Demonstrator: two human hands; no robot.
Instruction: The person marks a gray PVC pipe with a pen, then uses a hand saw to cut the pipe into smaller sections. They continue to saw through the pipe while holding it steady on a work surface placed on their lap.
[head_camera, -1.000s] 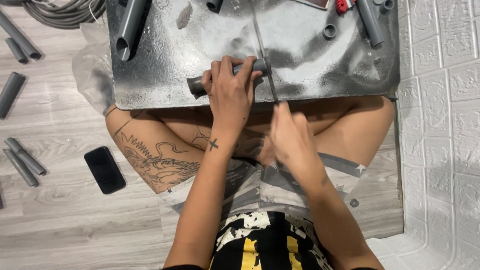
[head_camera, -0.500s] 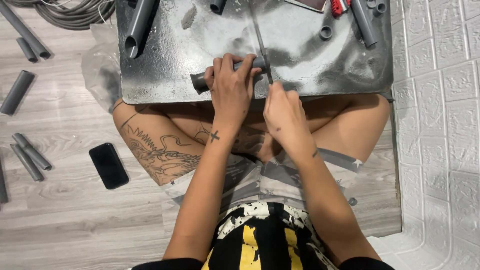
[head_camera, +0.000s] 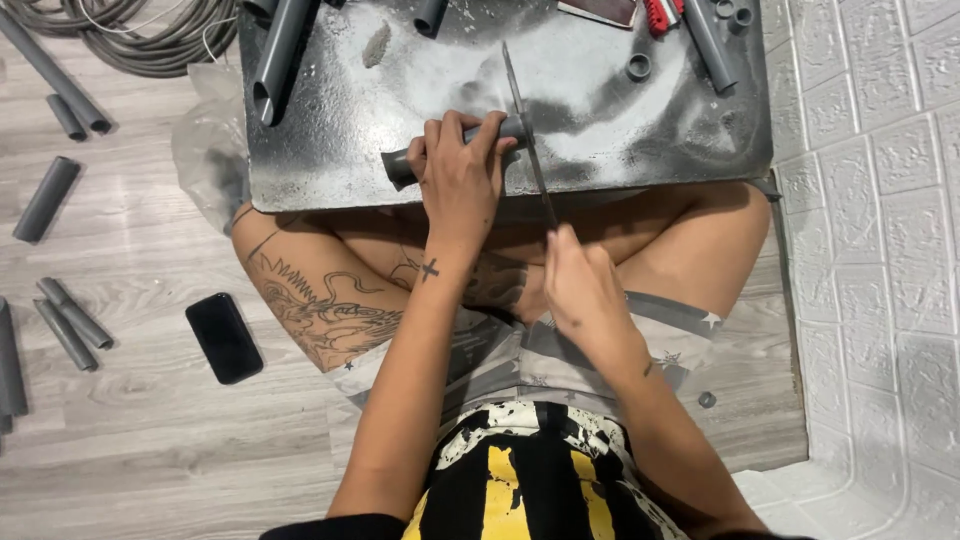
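Note:
My left hand (head_camera: 462, 172) presses a short grey plastic pipe (head_camera: 400, 166) flat against a dusty metal plate (head_camera: 330, 150) that lies across my crossed legs. My right hand (head_camera: 588, 290) grips the near end of a thin saw blade (head_camera: 522, 110). The blade runs away from me and crosses the pipe's right end just past my left fingers. White dust covers the plate around the cut.
More grey pipe pieces (head_camera: 280, 50) and small cut rings (head_camera: 638, 67) lie at the plate's far edge. On the wooden floor to the left are pipe offcuts (head_camera: 68, 320), a coil of hose (head_camera: 150, 35) and a black phone (head_camera: 224, 337). A white textured wall (head_camera: 880, 200) stands at right.
My right hand has pulled the saw blade back toward me after pushing it forward half a second ago. My left hand still holds the pipe in the same spot.

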